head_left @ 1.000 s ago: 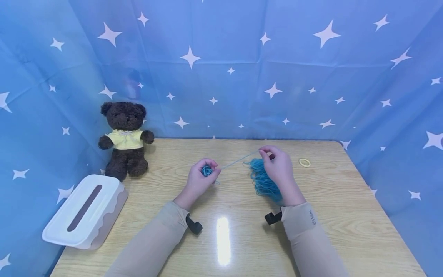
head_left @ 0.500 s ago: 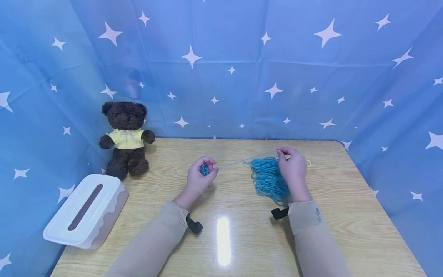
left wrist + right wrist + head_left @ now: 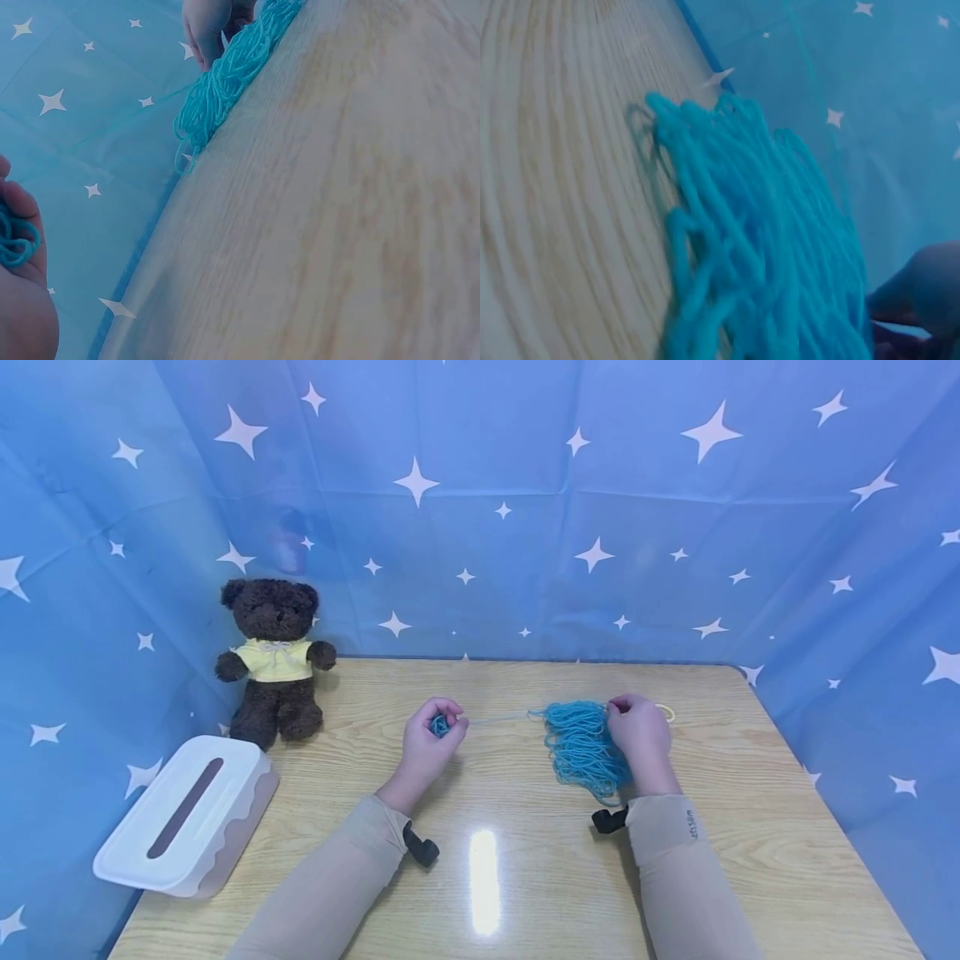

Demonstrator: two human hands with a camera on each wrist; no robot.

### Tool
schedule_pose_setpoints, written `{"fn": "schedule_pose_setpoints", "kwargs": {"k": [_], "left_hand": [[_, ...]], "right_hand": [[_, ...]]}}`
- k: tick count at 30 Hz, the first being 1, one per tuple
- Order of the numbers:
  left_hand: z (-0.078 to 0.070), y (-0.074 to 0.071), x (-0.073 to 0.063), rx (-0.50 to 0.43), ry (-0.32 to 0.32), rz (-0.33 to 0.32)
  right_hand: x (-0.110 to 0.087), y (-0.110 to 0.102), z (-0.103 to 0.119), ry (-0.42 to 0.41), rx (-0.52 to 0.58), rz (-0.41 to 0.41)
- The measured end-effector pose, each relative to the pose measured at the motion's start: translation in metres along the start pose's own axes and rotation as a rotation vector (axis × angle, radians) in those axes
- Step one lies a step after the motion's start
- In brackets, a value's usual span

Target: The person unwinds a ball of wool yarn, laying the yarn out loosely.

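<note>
My left hand holds a small wad of blue yarn within its curled fingers, thumb against the fingertips. A thin yarn strand runs from it, nearly level, to the loose blue yarn pile on the table. My right hand is at the pile's upper right edge, thumb and fingers pinched together at the yarn. In the left wrist view, that strand stretches toward the pile. The right wrist view shows the looped yarn up close, with part of the right hand beside it.
Just beyond the right hand lies a pale yellow ring, partly covered. A brown teddy bear in a yellow top sits at the back left. A white slotted box stands at the wooden table's left edge. Star-patterned curtain surrounds the table.
My right hand has moved right, then down toward the table, drawing the strand along the pile and partly covering the ring. The left hand has shifted only slightly left.
</note>
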State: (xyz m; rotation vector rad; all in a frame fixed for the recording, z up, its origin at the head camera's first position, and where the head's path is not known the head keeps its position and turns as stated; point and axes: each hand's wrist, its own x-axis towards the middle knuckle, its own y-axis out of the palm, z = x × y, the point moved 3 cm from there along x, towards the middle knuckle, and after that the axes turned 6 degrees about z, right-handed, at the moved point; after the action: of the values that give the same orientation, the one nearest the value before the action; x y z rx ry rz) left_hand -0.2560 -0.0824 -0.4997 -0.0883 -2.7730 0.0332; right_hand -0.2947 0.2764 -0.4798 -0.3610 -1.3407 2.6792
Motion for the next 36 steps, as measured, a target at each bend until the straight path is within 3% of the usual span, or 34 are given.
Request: {"fn": "schedule_pose_setpoints", "kwargs": {"k": [4,7,9,13,16,20,24,30,36], "left_hand": [[0.001,0.001,0.000,-0.021,-0.010,0.017],[0.001,0.001,0.001,-0.035,-0.010,0.035],[0.000,0.001,0.001,-0.041,-0.008,0.046],[-0.001,0.001,0.000,-0.054,-0.008,0.066],[-0.002,0.002,0.000,-0.078,-0.005,0.081],[-0.001,0.003,-0.001,-0.101,0.006,0.106],[-0.002,0.005,-0.001,-0.116,0.015,0.128],[-0.002,0.005,-0.001,-0.114,0.026,0.134],[-0.002,0.005,-0.002,-0.120,0.020,0.133]], "right_hand": [[-0.006,0.001,0.011,-0.079,0.005,-0.065],[-0.014,0.003,0.026,-0.209,0.067,-0.145],[-0.021,0.008,0.039,-0.313,0.119,-0.142],[-0.040,0.030,0.070,-0.494,0.200,0.041],[-0.057,0.052,0.091,-0.576,0.183,0.207],[-0.076,0.074,0.108,-0.658,0.092,0.296],[-0.083,0.084,0.113,-0.695,0.022,0.265],[-0.079,0.079,0.110,-0.671,-0.008,0.243],[-0.068,0.054,0.102,-0.633,0.026,0.094]]}}
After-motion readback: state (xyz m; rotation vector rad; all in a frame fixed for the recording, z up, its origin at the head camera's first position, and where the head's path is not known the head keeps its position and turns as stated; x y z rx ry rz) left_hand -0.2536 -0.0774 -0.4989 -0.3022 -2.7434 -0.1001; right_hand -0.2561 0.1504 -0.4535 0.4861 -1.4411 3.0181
